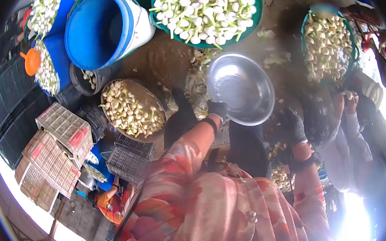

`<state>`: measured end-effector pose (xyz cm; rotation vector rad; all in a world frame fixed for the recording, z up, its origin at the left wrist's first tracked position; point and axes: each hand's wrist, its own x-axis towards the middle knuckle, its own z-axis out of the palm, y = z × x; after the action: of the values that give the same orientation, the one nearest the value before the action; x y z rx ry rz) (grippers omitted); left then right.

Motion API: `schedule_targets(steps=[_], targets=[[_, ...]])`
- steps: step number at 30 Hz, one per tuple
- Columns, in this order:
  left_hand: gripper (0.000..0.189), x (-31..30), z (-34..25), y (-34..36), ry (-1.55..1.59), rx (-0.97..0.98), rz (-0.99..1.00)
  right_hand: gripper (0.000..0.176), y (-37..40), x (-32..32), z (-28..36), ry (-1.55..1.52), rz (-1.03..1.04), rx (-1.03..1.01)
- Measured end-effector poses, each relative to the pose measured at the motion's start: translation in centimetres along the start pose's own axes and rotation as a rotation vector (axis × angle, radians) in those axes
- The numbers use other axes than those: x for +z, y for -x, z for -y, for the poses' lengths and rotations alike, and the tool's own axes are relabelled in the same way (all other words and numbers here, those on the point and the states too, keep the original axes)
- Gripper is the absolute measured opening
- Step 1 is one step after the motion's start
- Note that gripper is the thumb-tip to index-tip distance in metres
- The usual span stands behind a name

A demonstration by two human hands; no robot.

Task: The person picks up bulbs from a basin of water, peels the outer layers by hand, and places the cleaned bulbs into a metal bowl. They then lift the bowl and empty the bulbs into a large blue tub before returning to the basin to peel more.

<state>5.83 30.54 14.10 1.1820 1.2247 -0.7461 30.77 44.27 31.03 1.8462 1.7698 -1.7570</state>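
Note:
A shiny steel bowl point(250, 95) is tilted in front of me, and its inside shows bare metal. My left hand point(218, 109), in a dark glove, is closed on the bowl's near-left rim. My right hand point(293, 126), also in a dark glove, is apart from the bowl, low at the right, with its fingers stretched forward and dim against the dark ground. Pale bulbs point(280, 177) with stems, like garlic, lie beneath my right forearm. Scattered peelings point(196, 90) cover the floor just left of the bowl.
Ahead stands a green tub point(259, 4) heaped with white bulbs, beside a blue-lined bucket point(126, 30). A basket of bulbs point(132, 109) sits left, another tub point(329, 46) right. Plastic crates point(51, 156) are stacked left. People sit at lower left point(108, 203) and right point(352, 125).

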Motion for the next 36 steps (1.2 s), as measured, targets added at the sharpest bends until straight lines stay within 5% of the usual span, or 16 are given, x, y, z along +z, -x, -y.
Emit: schedule_targets(steps=[3, 5, 7, 9, 11, 12, 14, 16, 17, 20, 23, 26, 30, 33, 36], targets=[[0.049, 1.5, 0.2, -5.2, -0.061, 0.025, -0.018, 0.025, -1.3, 2.1, -0.8, -0.068, 0.088, 0.081], [0.045, 4.6, 2.0, -9.0, 0.405, 0.011, -0.236, 0.026, -2.5, 4.1, -1.2, -0.196, 0.114, 0.179], [0.039, 9.3, 5.1, -10.4, 1.305, -0.036, -0.582, 0.026, -3.7, 6.9, -0.7, -0.296, 0.141, 0.290], [0.033, 13.0, 9.0, -10.3, 1.245, -0.165, -0.711, 0.025, -5.0, 9.5, -0.1, -0.252, 0.200, 0.291], [0.030, 13.6, 14.3, -9.8, 0.220, -0.264, -0.510, 0.025, -6.1, 13.0, -2.8, -0.517, 0.286, 0.362], [0.033, 13.5, 16.2, -8.2, 0.257, -0.296, -0.479, 0.025, -6.8, 14.4, -3.9, -0.651, 0.318, 0.398], [0.040, 13.2, 19.2, -4.1, 1.124, -0.439, -0.557, 0.014, -7.7, 16.4, -3.5, 0.165, 0.384, -0.238], [0.048, 12.9, 20.5, -0.7, 1.662, -0.498, -0.660, 0.021, -9.1, 17.7, -2.6, 0.577, 0.407, -0.602], [0.052, 13.1, 20.7, -0.1, 1.757, -0.493, -0.692, 0.020, -9.6, 18.1, -1.3, 0.698, 0.493, -0.547], [0.059, 12.0, 19.9, -1.8, 1.682, -0.387, -0.741, 0.021, -10.5, 19.0, -1.4, 0.666, 0.522, -0.675], [0.071, 22.1, 23.3, -14.0, 1.028, -0.016, -0.784, 0.016, -10.9, 19.6, -2.1, 0.681, 0.582, -0.527], [0.061, 10.2, 16.2, -15.1, 1.596, 0.065, -0.780, 0.020, -12.7, 21.8, -2.0, 0.446, 0.520, -0.228], [0.057, 4.9, 16.1, -15.0, 1.474, 0.190, -0.832, 0.024, -15.1, 25.3, -2.5, 0.402, 0.499, -0.123], [0.055, 2.9, 21.2, -14.6, 1.077, 0.060, -1.063, 0.024, -16.4, 28.5, -3.7, 0.510, 0.514, -0.166], [0.056, 2.8, 28.9, -18.7, 0.800, -0.420, -1.240, 0.021, -16.5, 29.7, -1.6, 0.494, 0.515, -0.222]])
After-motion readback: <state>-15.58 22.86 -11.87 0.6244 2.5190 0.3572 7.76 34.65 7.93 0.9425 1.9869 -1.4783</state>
